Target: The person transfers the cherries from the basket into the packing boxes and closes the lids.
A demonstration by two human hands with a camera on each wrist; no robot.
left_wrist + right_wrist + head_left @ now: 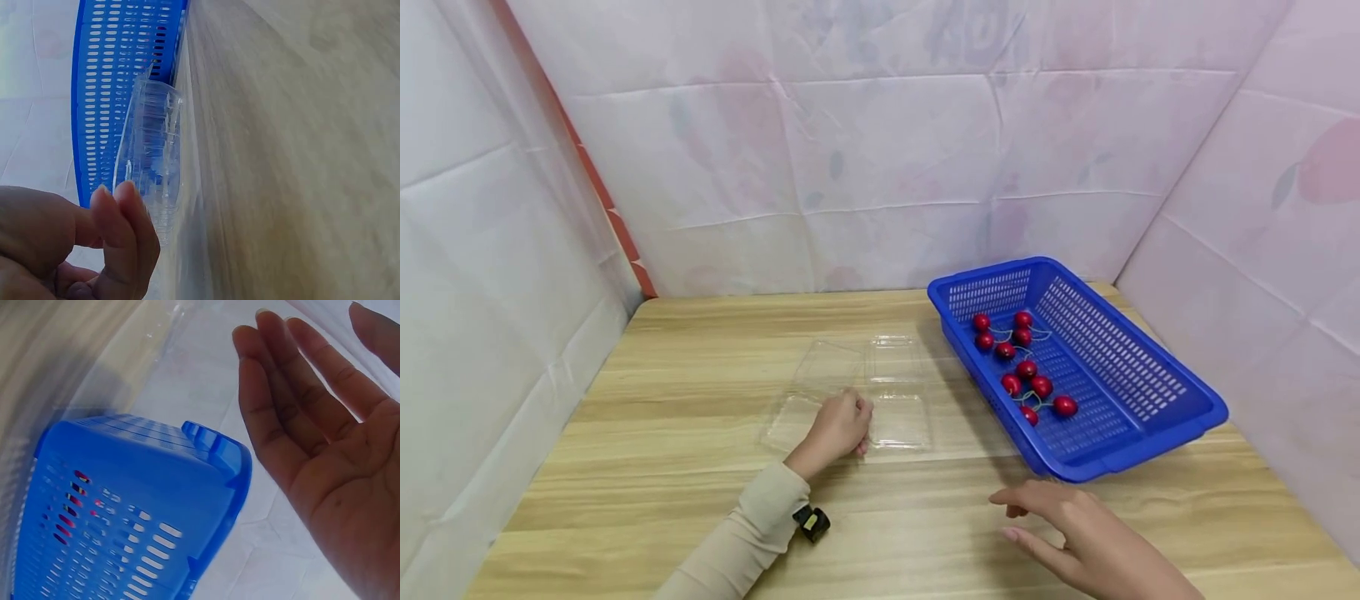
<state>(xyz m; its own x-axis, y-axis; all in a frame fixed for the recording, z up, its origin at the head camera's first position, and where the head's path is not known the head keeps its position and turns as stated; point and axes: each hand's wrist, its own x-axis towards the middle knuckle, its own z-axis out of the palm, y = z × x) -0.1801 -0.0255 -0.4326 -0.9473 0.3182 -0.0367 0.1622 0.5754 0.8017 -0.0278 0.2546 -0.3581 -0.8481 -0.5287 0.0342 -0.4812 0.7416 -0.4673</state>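
Note:
A clear plastic clamshell box (pixel 898 417) lies unfolded on the table, its two halves side by side. My left hand (pixel 838 423) is at the seam between the halves, fingers curled and pinching the plastic edge there. The left wrist view shows two fingertips (pixel 119 197) right at the near end of the clear box (pixel 156 144); the thumb tip is hidden behind them. My right hand (pixel 1075 525) hovers near the front of a blue basket (pixel 1150 446), holding nothing. Its fingers (pixel 340 375) are relaxed, beside the basket wall (pixel 144 469). Several red cherries (pixel 1026 368) with green stems lie inside the basket.
The wooden table (pixel 647 417) is bounded by a pale printed cloth (pixel 880 150) at the back and both sides. A black wrist camera (pixel 812 522) sits on the left sleeve (pixel 745 525). The basket's raised walls stand to the right of the clear box.

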